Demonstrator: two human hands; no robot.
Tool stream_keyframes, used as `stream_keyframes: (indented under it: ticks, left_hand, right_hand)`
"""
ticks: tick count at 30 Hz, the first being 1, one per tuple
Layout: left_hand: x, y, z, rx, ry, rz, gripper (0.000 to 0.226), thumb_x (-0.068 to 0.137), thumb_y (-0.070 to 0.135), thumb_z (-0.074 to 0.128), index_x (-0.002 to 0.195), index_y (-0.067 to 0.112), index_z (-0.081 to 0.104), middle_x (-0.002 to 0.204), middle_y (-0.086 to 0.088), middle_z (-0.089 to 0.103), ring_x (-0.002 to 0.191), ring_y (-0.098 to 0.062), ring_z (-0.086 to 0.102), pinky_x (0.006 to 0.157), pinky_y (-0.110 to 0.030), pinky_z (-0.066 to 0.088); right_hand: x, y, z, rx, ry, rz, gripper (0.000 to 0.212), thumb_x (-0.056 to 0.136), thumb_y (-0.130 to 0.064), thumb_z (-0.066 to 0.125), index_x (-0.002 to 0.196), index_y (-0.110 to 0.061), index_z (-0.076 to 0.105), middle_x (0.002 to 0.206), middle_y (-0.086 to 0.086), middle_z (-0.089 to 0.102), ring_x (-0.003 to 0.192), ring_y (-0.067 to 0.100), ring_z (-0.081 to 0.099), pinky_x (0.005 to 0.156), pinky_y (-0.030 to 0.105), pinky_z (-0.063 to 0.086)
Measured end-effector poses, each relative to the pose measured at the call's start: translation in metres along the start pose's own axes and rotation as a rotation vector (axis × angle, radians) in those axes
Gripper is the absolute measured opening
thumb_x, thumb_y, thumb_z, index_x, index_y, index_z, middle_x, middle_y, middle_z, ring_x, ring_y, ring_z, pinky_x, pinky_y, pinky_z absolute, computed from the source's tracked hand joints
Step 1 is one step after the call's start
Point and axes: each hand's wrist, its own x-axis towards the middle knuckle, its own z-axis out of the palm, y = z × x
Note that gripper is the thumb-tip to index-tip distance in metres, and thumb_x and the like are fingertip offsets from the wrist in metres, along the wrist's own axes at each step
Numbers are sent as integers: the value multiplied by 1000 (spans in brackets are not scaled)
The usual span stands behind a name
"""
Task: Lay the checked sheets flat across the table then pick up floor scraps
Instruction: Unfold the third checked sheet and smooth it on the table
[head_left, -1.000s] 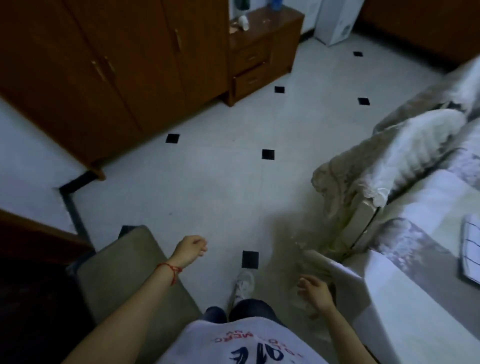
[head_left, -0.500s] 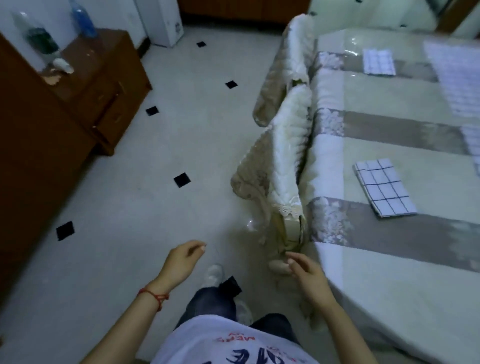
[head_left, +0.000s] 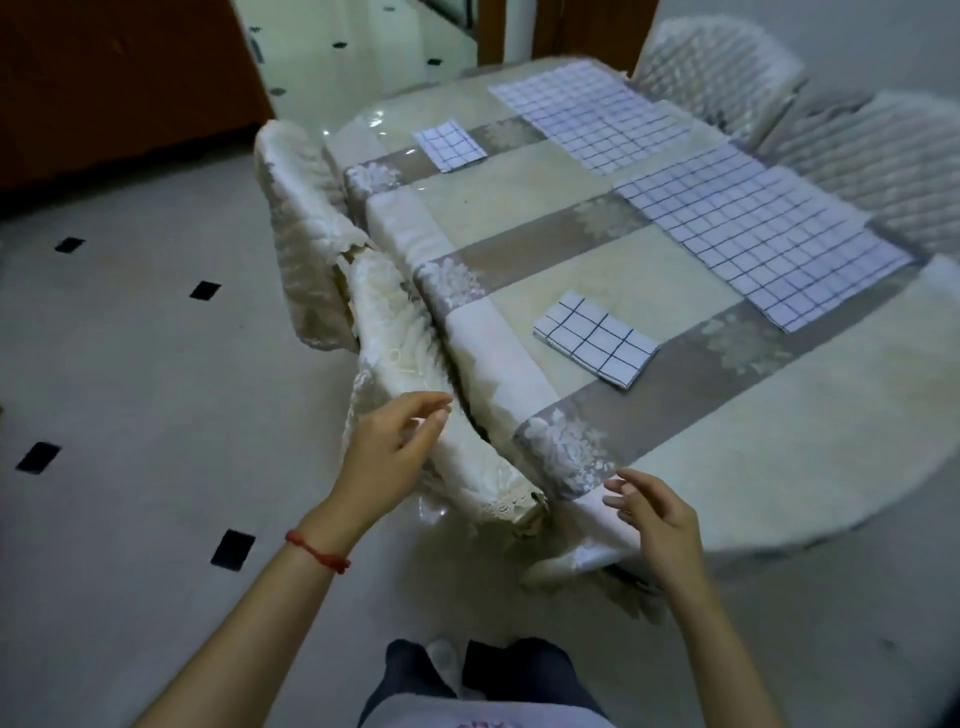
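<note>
Two large checked sheets lie spread flat along the table's far right side, one at the far end (head_left: 592, 117) and one nearer (head_left: 758, 234). A small folded checked sheet (head_left: 596, 338) rests near the middle of the table (head_left: 753, 457), and another small one (head_left: 449, 144) lies at the far left. My left hand (head_left: 387, 452) hovers with relaxed fingers by the back of the nearest covered chair (head_left: 410, 364). My right hand (head_left: 657, 519) floats empty over the table's near corner, fingers loosely spread. No scraps show on the floor.
Two lace-covered chairs, the near one and a second one (head_left: 301, 223), stand along the table's left edge, and more covered chairs (head_left: 862, 150) on the far right. Pale tiled floor (head_left: 130, 415) with small black squares lies to the left. Brown wooden cabinets (head_left: 119, 78) line the back left.
My view has swung right from the floor and cabinets onto the table. Both hands have risen from low by my legs to table-edge height, still empty.
</note>
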Motion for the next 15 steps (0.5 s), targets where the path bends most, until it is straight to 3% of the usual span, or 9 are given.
stream_keyframes:
  ticks: [5, 8, 11, 15]
  left_hand:
    - [82, 12, 39, 105, -241, 124, 22, 90, 20, 54, 108, 16, 65, 103, 7, 64, 86, -3, 57, 73, -3, 40]
    - [136, 8, 74, 197, -344, 130, 26, 90, 23, 53, 112, 12, 63, 112, -2, 66, 98, -11, 59, 86, -18, 43]
    - [187, -1, 109, 311, -413, 102, 29, 91, 24, 52, 115, 10, 61, 118, -8, 64, 108, -21, 58, 92, -28, 42]
    - [234, -18, 143, 390, -448, 31, 33, 90, 21, 52, 119, 7, 57, 124, -13, 60, 112, -27, 55, 94, -31, 40]
  right_hand:
    - [24, -4, -3, -4, 145, 84, 22, 90, -8, 51, 85, -27, 61, 89, 4, 66, 79, 22, 64, 77, 29, 50]
    - [61, -2, -11, -55, 205, 123, 14, 90, -12, 52, 97, -16, 63, 94, 7, 66, 78, 18, 63, 84, 37, 48]
    - [111, -1, -16, -82, 309, 186, 25, 88, -14, 56, 107, -1, 64, 86, 11, 65, 73, 23, 60, 82, 38, 50]
    - [166, -12, -14, -204, 345, 275, 29, 89, -24, 54, 108, -4, 64, 93, 13, 66, 89, 24, 59, 78, 27, 40]
